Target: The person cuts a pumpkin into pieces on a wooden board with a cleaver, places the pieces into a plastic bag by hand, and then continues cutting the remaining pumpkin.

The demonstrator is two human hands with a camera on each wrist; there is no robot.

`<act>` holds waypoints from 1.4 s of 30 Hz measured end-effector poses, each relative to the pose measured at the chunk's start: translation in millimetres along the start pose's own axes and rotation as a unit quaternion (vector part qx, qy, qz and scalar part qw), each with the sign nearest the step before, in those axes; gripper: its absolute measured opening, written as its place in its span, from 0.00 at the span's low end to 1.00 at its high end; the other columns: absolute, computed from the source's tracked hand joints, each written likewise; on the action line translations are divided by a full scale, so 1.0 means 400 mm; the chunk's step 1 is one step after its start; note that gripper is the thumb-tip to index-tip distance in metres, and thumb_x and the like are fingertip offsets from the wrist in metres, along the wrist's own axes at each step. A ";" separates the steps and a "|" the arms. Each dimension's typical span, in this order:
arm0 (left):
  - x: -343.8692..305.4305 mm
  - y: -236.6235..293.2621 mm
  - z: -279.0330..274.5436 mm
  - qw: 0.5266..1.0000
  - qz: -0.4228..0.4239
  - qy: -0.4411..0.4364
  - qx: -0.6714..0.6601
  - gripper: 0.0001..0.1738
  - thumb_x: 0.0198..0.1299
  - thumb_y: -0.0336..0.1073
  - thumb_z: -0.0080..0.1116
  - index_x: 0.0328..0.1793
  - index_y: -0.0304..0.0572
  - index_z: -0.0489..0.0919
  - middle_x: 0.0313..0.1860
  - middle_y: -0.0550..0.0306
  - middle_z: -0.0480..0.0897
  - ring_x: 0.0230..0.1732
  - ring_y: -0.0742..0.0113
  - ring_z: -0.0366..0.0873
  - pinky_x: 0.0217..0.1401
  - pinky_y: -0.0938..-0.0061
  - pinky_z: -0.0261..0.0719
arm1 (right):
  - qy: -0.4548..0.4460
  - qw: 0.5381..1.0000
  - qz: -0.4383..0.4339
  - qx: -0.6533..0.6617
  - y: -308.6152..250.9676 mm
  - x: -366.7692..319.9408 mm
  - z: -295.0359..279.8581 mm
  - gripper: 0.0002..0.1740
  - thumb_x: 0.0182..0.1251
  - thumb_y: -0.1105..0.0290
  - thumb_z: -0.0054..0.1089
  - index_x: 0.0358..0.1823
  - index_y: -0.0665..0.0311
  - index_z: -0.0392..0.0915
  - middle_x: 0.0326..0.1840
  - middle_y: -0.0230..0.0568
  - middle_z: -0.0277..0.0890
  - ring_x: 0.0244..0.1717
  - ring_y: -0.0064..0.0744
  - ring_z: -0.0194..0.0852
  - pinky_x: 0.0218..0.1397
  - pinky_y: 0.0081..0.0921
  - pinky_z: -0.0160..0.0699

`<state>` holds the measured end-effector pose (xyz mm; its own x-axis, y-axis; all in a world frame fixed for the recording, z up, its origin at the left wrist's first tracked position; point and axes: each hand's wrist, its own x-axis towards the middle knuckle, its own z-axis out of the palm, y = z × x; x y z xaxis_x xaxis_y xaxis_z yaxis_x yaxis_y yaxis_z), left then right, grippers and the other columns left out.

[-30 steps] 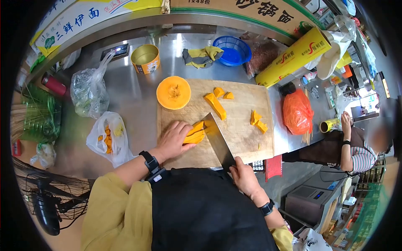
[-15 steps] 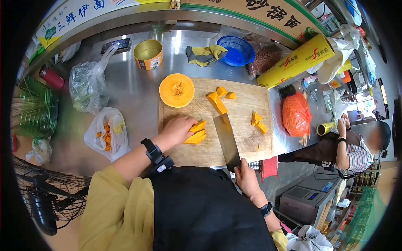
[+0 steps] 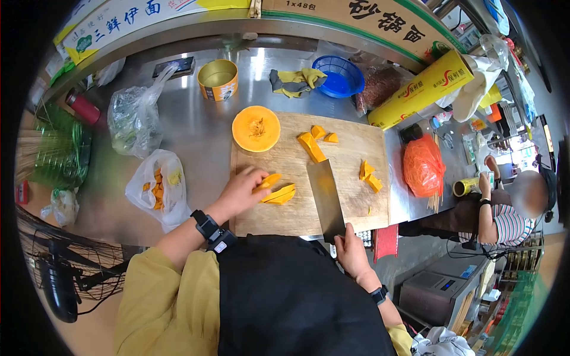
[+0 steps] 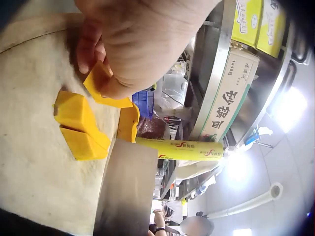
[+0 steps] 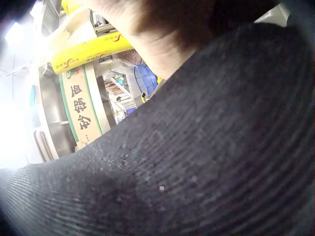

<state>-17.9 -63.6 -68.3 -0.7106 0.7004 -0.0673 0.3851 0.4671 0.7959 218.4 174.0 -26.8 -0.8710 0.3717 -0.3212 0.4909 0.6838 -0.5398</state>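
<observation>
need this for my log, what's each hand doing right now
Left hand: closed, pinching a pumpkin piece.
Right hand: closed, holding the cleaver.

- Open-topped orange tin (image 3: 218,90) on the metal tabletop (image 3: 196,124)
- Dark phone (image 3: 173,66) lying near it
- Crumpled yellow-and-grey cloth (image 3: 294,83) beside a blue basket (image 3: 339,80)
- Long yellow roll (image 3: 421,89) with red marks
- Bulging red plastic bag (image 3: 423,166)
- Clear plastic bag (image 3: 133,127)
- Cardboard box (image 3: 356,21) with large dark characters
- Person (image 3: 502,221) in a striped top
</observation>
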 end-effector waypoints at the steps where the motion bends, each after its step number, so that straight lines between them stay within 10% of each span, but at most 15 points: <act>1: -0.007 0.012 0.007 1.000 0.029 0.000 0.001 0.26 0.53 0.39 0.70 0.58 0.43 0.75 0.48 0.53 0.78 0.51 0.55 0.79 0.51 0.64 0.78 | 0.002 1.000 -0.009 -0.005 -0.003 0.001 -0.003 0.14 0.69 0.74 0.55 0.48 0.71 0.61 0.31 0.61 0.81 0.36 0.65 0.80 0.38 0.47 0.79; 8: -0.021 0.035 0.041 0.990 0.066 -0.019 0.122 0.41 0.50 0.44 0.73 0.70 0.44 0.69 0.61 0.51 0.72 0.63 0.49 0.71 0.63 0.59 0.73 | -0.030 0.997 -0.050 -0.046 -0.027 0.015 -0.021 0.14 0.69 0.74 0.55 0.49 0.70 0.61 0.29 0.65 0.77 0.36 0.68 0.76 0.36 0.51 0.73; 42: 0.001 -0.011 0.080 0.962 0.253 0.066 0.085 0.17 0.54 0.41 0.66 0.48 0.42 0.80 0.53 0.57 0.78 0.56 0.56 0.73 0.60 0.66 0.75 | -0.041 0.987 -0.138 -0.070 -0.139 0.072 -0.025 0.13 0.69 0.74 0.53 0.49 0.67 0.61 0.28 0.65 0.75 0.33 0.69 0.75 0.33 0.55 0.71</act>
<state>-1.1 -48.4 -91.1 -0.4720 0.7912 0.3888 0.7834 0.1742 0.5966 165.8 153.1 1.5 -0.9640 0.1113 -0.2414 0.2228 0.8337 -0.5052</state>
